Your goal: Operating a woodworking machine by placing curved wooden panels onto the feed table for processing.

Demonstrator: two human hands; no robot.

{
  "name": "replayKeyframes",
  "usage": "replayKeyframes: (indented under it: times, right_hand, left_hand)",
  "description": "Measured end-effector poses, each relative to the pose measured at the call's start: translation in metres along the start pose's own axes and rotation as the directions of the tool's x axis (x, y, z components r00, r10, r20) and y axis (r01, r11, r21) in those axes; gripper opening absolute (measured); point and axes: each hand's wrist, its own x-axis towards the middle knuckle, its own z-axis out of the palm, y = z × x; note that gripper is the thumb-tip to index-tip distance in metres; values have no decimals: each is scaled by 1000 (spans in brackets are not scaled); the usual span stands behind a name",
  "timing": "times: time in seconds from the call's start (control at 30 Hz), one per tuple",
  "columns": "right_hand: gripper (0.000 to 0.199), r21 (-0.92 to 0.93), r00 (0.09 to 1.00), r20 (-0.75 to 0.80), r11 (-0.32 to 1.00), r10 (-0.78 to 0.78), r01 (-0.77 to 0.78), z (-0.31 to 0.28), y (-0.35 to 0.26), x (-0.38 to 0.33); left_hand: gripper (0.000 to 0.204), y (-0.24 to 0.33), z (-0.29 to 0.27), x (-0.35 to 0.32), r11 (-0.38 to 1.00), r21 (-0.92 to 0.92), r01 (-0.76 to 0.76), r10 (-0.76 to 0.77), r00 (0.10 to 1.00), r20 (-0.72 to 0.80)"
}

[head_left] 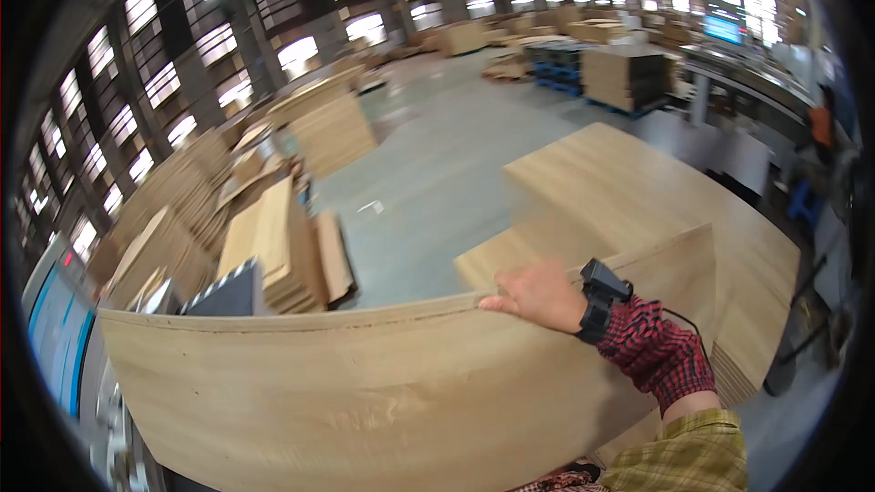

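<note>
My right hand (540,295) is closed over the upper edge of a large pale wood-grain panel (365,392), thumb on the side facing me. The panel stands on edge, tilted, and spans most of the lower view. A black device (603,296) is strapped to my right wrist, above a red-and-black checked cuff. My left hand does not show; only a bit of checked sleeve (558,481) appears at the lower edge. Beyond the panel, to the right, lies a stack of similar wood-grain boards (629,182); its top piece looks blurred in part.
Stacked boards (273,246) and cardboard lie on the left. At the far left edge stands a machine with a lit screen (59,337). A workstation with a monitor (723,29) stands back right, near a board stack (624,77) and blue pallets (556,77). Grey floor (428,146) lies between.
</note>
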Motion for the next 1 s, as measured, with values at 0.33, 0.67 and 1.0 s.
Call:
replayKeyframes:
  times: [0.33,0.67,1.0]
  right_hand:
    - [54,-158,836,32,828,548,-538,9,162,-125]
    - [54,-308,362,112,378,926,-873,99,228,-247]
    - [53,-403,11,182,85,983,-911,245,277,-389]
  left_hand:
    - [45,-163,109,96,835,238,496,-538,825,171]
    - [46,-374,92,218,592,403,698,-806,531,262]
    - [49,-546,32,271,232,605,761,-930,357,-92]
